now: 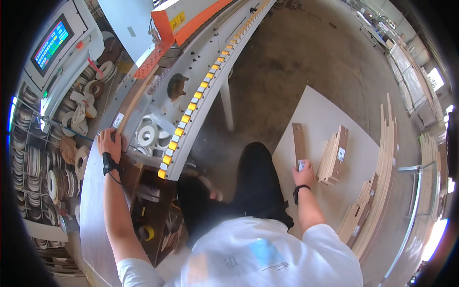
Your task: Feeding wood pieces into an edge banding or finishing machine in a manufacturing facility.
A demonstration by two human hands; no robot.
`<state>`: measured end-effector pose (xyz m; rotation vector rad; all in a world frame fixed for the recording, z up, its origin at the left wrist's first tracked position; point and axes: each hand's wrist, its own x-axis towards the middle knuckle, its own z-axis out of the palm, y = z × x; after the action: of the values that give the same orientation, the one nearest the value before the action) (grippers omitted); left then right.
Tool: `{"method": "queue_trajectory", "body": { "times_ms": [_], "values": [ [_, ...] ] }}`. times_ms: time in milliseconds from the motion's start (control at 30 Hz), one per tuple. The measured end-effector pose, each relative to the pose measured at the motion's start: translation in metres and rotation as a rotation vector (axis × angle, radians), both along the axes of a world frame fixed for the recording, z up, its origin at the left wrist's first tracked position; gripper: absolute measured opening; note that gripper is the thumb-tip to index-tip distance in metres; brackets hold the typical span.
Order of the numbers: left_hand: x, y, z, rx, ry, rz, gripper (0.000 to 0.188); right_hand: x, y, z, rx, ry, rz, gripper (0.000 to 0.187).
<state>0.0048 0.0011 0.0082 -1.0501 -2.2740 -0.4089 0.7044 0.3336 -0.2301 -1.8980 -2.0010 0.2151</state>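
At the left, my left hand is closed on the near end of a long, narrow wooden board that lies along the bed of an edge-banding machine. A white label sits on this board just beyond my fingers. My right hand grips the near end of a short brown wooden board, with fingers around its labelled end. To the right of that hand stands a stack of short boards, its top one labelled. Both lie over a large pale sheet.
Yellow rollers line the machine's outer rail. Longer boards stand stacked at the right, beside a metal rail. A lit control screen is at upper left, above shelves of edging rolls. A tape roll lies below the machine.
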Motion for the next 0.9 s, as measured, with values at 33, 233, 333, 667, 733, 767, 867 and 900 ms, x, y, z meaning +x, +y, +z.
{"method": "queue_trajectory", "body": {
  "times_ms": [33, 233, 333, 667, 733, 767, 867, 900],
  "values": [
    [-0.004, -0.006, 0.000, -0.013, 0.013, 0.021, 0.016, -0.004, -0.011, 0.002, 0.039, 0.047, 0.019, 0.051],
    [0.012, 0.005, 0.001, 0.046, -0.088, 0.010, 0.016, 0.008, -0.027, -0.002, 0.050, 0.099, 0.014, 0.053],
    [0.013, 0.003, 0.002, 0.059, -0.094, 0.024, 0.016, 0.008, -0.026, -0.003, 0.036, 0.093, 0.006, 0.055],
    [0.017, 0.005, 0.002, 0.097, -0.131, 0.018, 0.017, 0.005, -0.028, 0.005, -0.039, 0.093, -0.036, 0.055],
    [0.018, 0.005, 0.002, 0.098, -0.135, 0.026, 0.016, 0.004, -0.028, 0.008, -0.042, 0.104, -0.038, 0.055],
    [0.018, 0.006, 0.002, 0.093, -0.137, 0.020, 0.016, 0.006, -0.027, 0.008, -0.029, 0.106, -0.013, 0.054],
    [0.013, 0.008, 0.000, 0.083, -0.113, 0.007, 0.016, 0.007, -0.024, 0.003, 0.000, 0.096, 0.004, 0.052],
    [0.014, 0.008, 0.001, 0.087, -0.127, 0.010, 0.015, 0.007, -0.023, 0.001, 0.020, 0.087, 0.004, 0.051]
  ]
}}
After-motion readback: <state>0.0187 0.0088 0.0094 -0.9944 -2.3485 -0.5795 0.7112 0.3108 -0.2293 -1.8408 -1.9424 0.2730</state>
